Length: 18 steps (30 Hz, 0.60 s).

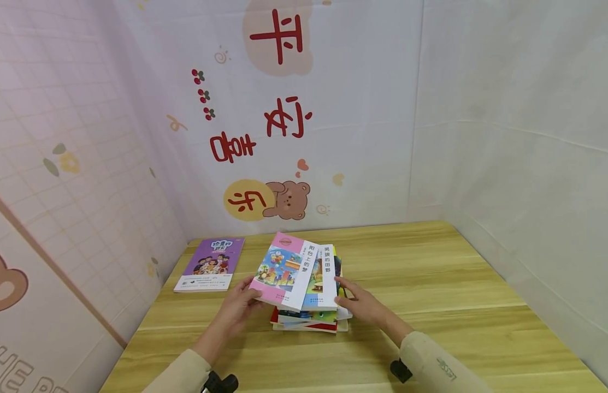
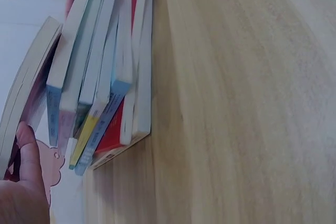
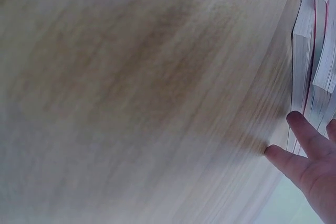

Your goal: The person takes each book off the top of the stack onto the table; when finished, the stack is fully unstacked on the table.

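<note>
- Head view: the left hand (image 1: 236, 307) is pinching the pink book (image 1: 279, 270) at its near left corner, the thumb resting on the cover.
- Head view: the pink book is lying slantwise above the stack (image 1: 304, 317), overlapping the top book (image 1: 328, 273), whose white strip is showing at the right.
- Head view: the right hand (image 1: 366, 305) is touching the stack's right side with outstretched fingers, not curling around any book.
- Head view: the stack is standing on the wooden table (image 1: 431, 305), its books sitting unevenly; the purple book (image 1: 212, 265) is lying apart, to the left.
- Head view: the white backdrop (image 1: 362, 109) is rising behind the table, bearing red characters and a bear (image 1: 291, 200).
- Left wrist view: the pink book is tilting away from the stack, a wedge of space opening between them; a finger (image 2: 29, 156) is bracing its underside.
- Left wrist view: blue and yellow spines are showing, and red covers are lying lower in the stack.
- Right wrist view: the right fingers are spreading beside the stack's lower books, close to the tabletop.
</note>
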{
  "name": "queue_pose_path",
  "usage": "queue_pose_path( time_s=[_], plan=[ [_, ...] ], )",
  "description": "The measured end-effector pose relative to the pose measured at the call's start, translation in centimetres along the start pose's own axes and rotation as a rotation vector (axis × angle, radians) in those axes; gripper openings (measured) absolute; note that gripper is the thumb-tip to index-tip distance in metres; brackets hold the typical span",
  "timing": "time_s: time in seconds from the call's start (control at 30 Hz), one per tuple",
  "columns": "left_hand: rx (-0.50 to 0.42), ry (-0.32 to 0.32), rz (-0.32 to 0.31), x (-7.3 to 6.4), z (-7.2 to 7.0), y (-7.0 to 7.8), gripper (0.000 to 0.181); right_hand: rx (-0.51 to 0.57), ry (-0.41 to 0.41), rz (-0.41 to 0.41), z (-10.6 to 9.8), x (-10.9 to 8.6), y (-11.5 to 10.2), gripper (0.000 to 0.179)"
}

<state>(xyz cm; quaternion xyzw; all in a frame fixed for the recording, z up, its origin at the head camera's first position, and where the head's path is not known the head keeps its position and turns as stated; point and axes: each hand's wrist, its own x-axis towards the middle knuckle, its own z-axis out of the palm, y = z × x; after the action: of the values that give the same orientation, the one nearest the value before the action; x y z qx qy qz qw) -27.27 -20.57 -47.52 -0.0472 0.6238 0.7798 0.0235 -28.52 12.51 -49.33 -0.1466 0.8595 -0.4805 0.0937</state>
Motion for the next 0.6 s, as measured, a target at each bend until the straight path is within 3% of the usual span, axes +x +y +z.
queue_pose_path(
  time_s=[0.17, 0.43, 0.6],
  plan=[
    [-0.005, 0.025, 0.007, 0.2, -0.6, 0.9, 0.063, -0.011, -0.003, 0.003, 0.0, -0.1, 0.0, 0.058],
    [-0.106, 0.062, 0.047, 0.9, -1.1, 3.0, 0.061, -0.004, -0.009, 0.004, -0.1, -0.3, -0.2, 0.058],
    [-0.134, 0.072, 0.070, 1.6, -1.6, 3.4, 0.059, -0.001, -0.006, 0.003, -0.1, -0.2, -0.1, 0.058]
  ],
)
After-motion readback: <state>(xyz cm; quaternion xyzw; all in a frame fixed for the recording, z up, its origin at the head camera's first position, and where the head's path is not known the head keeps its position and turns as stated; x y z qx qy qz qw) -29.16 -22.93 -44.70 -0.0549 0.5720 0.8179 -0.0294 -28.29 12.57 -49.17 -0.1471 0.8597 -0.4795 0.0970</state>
